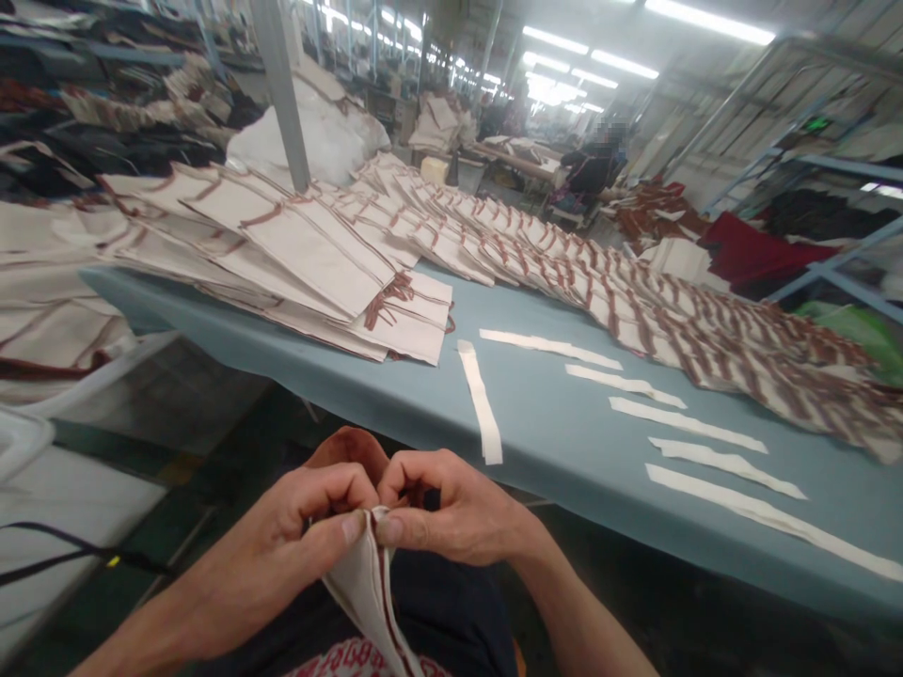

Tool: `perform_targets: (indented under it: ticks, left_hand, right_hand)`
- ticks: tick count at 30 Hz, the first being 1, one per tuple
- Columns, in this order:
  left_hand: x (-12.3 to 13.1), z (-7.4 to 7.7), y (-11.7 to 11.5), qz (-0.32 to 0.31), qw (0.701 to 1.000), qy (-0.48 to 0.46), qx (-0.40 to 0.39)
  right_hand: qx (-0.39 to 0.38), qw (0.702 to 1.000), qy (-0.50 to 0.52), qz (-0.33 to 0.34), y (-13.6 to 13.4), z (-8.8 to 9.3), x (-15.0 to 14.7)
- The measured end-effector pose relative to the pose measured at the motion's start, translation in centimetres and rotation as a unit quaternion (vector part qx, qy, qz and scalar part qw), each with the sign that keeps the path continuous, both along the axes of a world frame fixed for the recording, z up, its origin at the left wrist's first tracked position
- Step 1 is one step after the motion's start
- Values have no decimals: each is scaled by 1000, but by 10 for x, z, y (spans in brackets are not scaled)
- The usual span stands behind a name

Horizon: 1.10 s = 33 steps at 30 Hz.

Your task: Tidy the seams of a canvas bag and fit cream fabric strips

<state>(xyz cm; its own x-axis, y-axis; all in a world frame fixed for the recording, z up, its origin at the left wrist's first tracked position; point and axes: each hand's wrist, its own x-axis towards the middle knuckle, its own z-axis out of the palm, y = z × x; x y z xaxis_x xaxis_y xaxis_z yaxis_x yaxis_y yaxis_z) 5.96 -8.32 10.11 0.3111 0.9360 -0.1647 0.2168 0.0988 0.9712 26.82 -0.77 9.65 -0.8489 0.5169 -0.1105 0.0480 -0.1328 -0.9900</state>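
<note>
A cream fabric piece with brown edging (363, 588) hangs over my lap, gathered at its top between both hands. My left hand (296, 527) pinches the top edge between thumb and bent fingers. Right beside it, my right hand (451, 508) pinches the same edge, thumb close to the left thumb. The lower part of the fabric drops toward my dark clothing, and its far side is hidden behind the fingers. Just past my hands lies the blue-covered table (395, 404), with a cream strip (481, 404) on it near the front edge.
Stacked cream panels with brown trim (303, 244) lie on the table's left. Long overlapping rows of similar panels (564, 273) run along the back. Several pale strips (688, 423) lie at right. A metal post (278, 94) rises behind; a seated person (593, 174) is farther off.
</note>
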Motion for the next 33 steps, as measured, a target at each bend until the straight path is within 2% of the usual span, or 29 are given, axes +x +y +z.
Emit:
perform_targets:
  ticks: [2,5,7,9,13,15,20,22,25,29,31,33]
  left_hand:
    - [1,2,-1,-2,1000,10,2]
    - [2,6,-4,-4,999,47,9]
    - [3,6,-4,-3,997,75,9]
    - [3,4,-4,2,996,88,-3]
    - [0,1,-3,-20,996,79,-20]
    - [-3,-1,-3,-33,996,85,-17]
    - [-11,-6,0,-68,989,133,-16]
    - [-11,-7,1,-88,985,149,-1]
    - [-3,-7,-3,-85,981,169,47]
    - [11,-9,-12,-21,980,159,121]
    - [14,-13,-14,18,982,144,117]
    - [13,-17,-14,40,987,125,98]
  right_hand:
    - [67,997,-23,-21,-3,3,2]
    - [204,976,-48,-63,-8,10,3]
    - [254,962,-53,-80,-11,12,3]
    - [261,960,-58,-81,-12,14,3]
    - [199,975,-63,-70,-11,12,4]
    - [194,976,-73,-69,-12,11,4]
    - [319,937,-107,-93,-17,6,1]
    - [344,928,-99,-101,-19,4,-1]
    - [318,939,-81,-107,-18,2,-2]
    - [185,973,-80,-115,-13,0,-2]
    - [147,979,-79,-117,-12,-2,-3]
    - [143,977,-75,-140,-13,-3,-4]
